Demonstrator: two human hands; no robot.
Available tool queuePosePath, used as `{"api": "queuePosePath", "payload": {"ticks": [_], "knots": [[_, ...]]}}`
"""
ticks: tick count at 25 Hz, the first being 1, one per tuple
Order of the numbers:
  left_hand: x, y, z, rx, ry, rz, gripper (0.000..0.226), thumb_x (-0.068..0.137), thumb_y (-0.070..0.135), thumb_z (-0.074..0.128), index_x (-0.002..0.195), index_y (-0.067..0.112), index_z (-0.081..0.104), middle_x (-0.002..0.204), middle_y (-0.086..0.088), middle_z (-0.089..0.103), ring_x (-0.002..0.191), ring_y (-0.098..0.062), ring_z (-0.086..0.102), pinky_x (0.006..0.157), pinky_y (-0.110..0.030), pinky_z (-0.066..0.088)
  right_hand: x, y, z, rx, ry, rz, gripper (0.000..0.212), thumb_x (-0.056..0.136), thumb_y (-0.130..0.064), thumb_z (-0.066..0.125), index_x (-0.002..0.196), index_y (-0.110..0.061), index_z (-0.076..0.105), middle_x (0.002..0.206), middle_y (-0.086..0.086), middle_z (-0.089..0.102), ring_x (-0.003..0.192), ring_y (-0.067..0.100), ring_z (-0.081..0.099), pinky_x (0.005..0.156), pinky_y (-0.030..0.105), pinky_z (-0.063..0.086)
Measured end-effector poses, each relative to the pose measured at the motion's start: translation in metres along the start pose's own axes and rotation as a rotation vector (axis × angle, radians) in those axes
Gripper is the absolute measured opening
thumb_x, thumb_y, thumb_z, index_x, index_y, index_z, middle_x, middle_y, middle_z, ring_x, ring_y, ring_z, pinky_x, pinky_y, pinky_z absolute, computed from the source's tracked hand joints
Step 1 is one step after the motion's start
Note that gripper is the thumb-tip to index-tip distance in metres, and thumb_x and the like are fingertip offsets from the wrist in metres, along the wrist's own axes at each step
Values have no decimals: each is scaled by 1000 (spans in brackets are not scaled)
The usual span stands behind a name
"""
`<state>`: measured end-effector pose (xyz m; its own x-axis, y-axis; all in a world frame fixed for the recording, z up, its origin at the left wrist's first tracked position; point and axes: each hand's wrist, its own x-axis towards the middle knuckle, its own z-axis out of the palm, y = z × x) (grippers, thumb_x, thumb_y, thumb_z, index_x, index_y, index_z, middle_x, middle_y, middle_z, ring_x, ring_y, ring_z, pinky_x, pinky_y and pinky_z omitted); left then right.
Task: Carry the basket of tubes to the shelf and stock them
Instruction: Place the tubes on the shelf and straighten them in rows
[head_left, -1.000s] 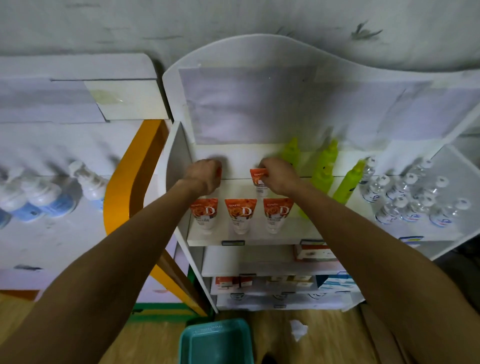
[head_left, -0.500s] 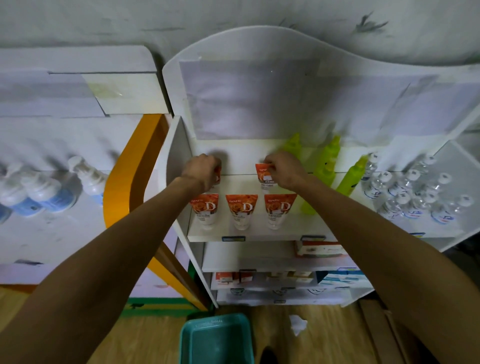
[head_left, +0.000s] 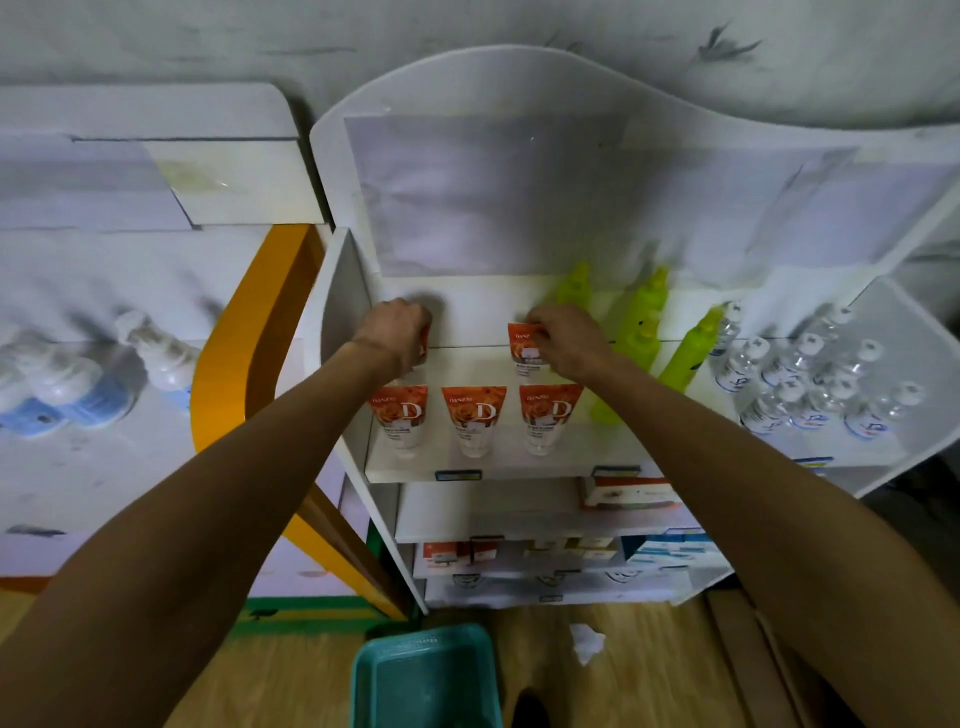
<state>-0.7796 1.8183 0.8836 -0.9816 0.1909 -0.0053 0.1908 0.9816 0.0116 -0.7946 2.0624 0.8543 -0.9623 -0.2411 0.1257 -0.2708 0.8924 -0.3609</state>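
Observation:
Three orange-and-white tubes stand in a row at the front of the white shelf. Behind them my right hand holds the top of another orange tube, which stands at the back of the shelf. My left hand is closed over a tube at the back left; only an orange sliver of it shows past my fingers. A teal basket sits on the wooden floor below, between my arms.
Green bottles and clear white-capped bottles fill the right of the same shelf. Lower shelves hold boxes. A second unit with blue pump bottles stands left. A crumpled paper lies on the floor.
Both hands stay at the back of the shelf on their tubes, barely shifting. The view has tilted slightly, bringing more of the basket into sight.

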Motion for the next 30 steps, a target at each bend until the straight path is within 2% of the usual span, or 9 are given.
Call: {"api": "queuePosePath", "payload": {"ticks": [4,8,15,18,21,27,30], "knots": [[-2,-7,8,-22,10,7,23,90,18,66,113,16,65,110,-12,68,101,-30,66,88,-40,56,1,2,1,-7,17,0,18,92,-18,61,107,-13,71,106,10,72,98,30,65,74,31,43],[-1,-3,9,9,12,-1,24,89,17,68,113,14,65,110,-14,69,101,-32,66,86,-39,53,1,3,3,-10,26,18,21,92,-19,62,111,-14,70,110,11,71,101,31,65,75,30,41],[-2,-7,13,-37,18,-6,27,88,19,69,114,14,65,110,-13,69,100,-32,66,88,-43,56,0,8,-2,-17,-34,-19,23,92,-23,64,113,-13,68,112,11,71,102,30,64,74,31,41],[-3,-7,13,-57,14,-21,28,88,19,69,115,14,64,111,-14,69,100,-33,67,89,-45,57,0,9,-1,-8,-46,-22,21,94,-20,60,112,-13,68,111,12,71,101,30,64,73,29,39],[-4,-8,12,-50,17,-24,29,89,19,68,117,14,64,111,-14,69,100,-32,67,88,-45,57,-1,7,-1,8,-32,-5,22,94,-18,59,112,-13,69,111,11,71,101,30,65,74,30,43],[-7,-12,16,-166,47,-26,25,91,17,65,116,14,66,110,-13,71,100,-31,68,88,-45,58,-8,6,-4,-35,-9,-45,20,95,-21,55,109,-15,69,108,10,71,99,29,64,72,31,39],[-7,-14,17,-257,43,-36,23,93,16,61,115,14,66,111,-13,71,102,-30,67,88,-40,56,-10,5,-3,-60,0,-53,21,94,-21,56,111,-15,67,108,9,70,100,29,63,73,32,41]]}}
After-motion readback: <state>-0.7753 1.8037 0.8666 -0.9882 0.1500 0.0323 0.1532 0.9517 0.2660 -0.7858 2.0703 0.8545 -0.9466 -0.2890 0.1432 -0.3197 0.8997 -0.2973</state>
